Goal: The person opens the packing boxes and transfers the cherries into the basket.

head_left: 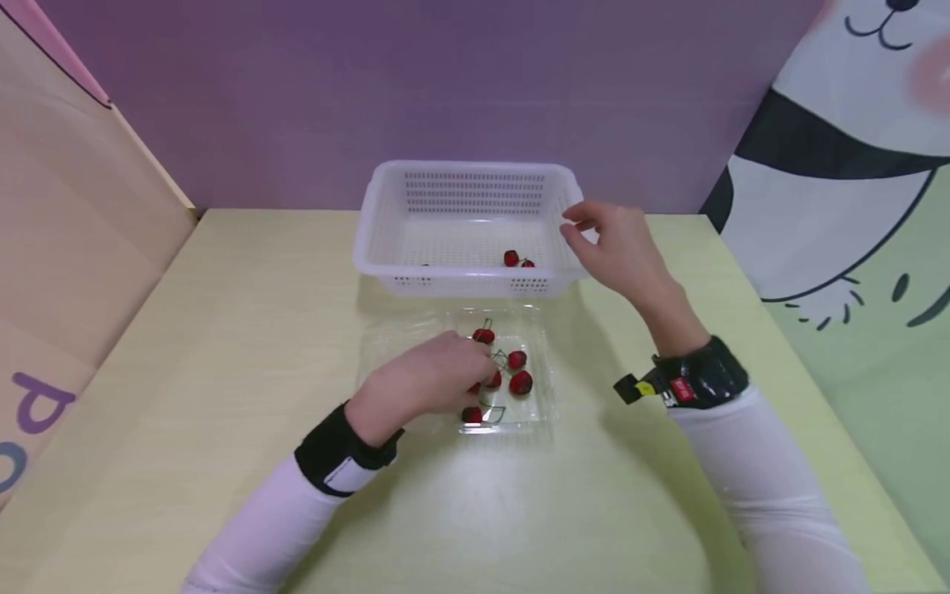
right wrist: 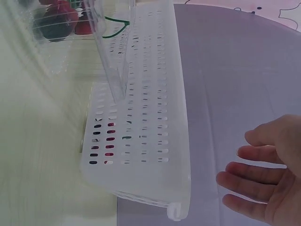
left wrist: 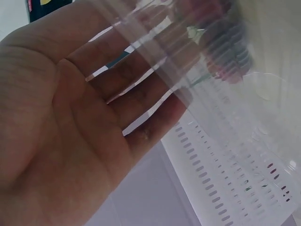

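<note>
The clamshell lies open, baring cherries to the left hand, grip unclear; the relaxed right hand hovers near the basket.

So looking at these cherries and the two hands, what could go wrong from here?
The left hand reaches in among the cherries, so it might bruise or knock one. Some long, thin stems stick out and could snag or drag a neighbour along. And the right hand is close to the end of the white basket, so a careless move might bump it.
</note>
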`<state>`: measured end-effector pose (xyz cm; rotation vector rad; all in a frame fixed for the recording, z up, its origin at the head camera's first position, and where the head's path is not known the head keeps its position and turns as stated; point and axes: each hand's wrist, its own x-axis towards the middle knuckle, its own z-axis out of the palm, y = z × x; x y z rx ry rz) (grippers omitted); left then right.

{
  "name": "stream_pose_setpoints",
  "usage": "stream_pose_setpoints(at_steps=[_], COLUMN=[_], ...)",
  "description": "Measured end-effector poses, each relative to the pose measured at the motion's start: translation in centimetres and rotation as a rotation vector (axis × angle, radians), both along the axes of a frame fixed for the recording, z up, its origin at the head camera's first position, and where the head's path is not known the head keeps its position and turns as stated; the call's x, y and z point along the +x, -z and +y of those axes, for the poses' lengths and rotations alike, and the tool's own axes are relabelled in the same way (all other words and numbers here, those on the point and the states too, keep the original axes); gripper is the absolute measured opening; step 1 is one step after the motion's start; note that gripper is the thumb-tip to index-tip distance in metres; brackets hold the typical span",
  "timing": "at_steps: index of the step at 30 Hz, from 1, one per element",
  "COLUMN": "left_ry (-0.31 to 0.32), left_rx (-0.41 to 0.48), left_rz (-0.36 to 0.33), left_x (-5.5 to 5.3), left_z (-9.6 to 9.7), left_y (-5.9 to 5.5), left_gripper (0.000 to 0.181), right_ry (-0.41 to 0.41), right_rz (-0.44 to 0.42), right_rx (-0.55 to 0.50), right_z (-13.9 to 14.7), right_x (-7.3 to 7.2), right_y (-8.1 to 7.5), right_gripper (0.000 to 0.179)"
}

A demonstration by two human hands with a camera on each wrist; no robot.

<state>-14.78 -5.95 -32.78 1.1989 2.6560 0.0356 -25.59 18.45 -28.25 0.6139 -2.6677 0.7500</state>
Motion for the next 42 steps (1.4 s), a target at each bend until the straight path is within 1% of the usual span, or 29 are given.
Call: stream_pose_setpoints(at_steps=[6, 12, 20, 22, 27, 31, 33, 37, 42], left_ry=[-0.027, -0.019, -0.023, -0.037, -0.085, -0.102, -0.104, -0.091, -0.038], left_rx=[-0.060, -0.123, -0.148, -0.143, -0.120, -0.115, -0.112, -0.105, -0.111], left_rz=[-0.008, -0.022, -0.030, -0.054, -0.137, -0.171, -0.174, -0.158, -0.107], left_x=[0.1, 0.0, -0.1, -0.1, 0.0, 0.1, 0.2, 0.2, 0.2], left_z=[0.4, 1.2, 1.5, 1.6, 1.8, 1.8, 1.9, 1.9, 2.0], left_y=[-0.1, 0.1, 0.6, 0.6, 0.8, 0.7, 0.6, 0.5, 0.2], left_gripper=[0.024, 0.024, 0.026, 0.024, 0.017, 0.016, 0.017, 0.018, 0.016], right_ry=[-0.008, -0.021, -0.040, -0.039, -0.037, -0.038, -0.039, -0.046, -0.062], right_rz=[0.013, 0.009, 0.007, 0.002, -0.011, -0.008, -0.013, -0.023, -0.005], right_rx=[0.000, 0.002, 0.005, 0.011, 0.021, 0.024, 0.022, 0.018, 0.015], right_z=[0.0, -0.1, -0.2, -0.2, -0.2, -0.3, -0.2, -0.2, 0.1], right_x=[0.4, 0.9, 1.3, 1.4, 1.7, 1.8, 1.8, 1.8, 1.9], right_y=[-0.1, 0.0, 0.0, 0.0, 0.1, 0.2, 0.2, 0.4, 0.6], right_gripper=[0.029, 0.029, 0.028, 0.028, 0.028, 0.027, 0.027, 0.027, 0.025])
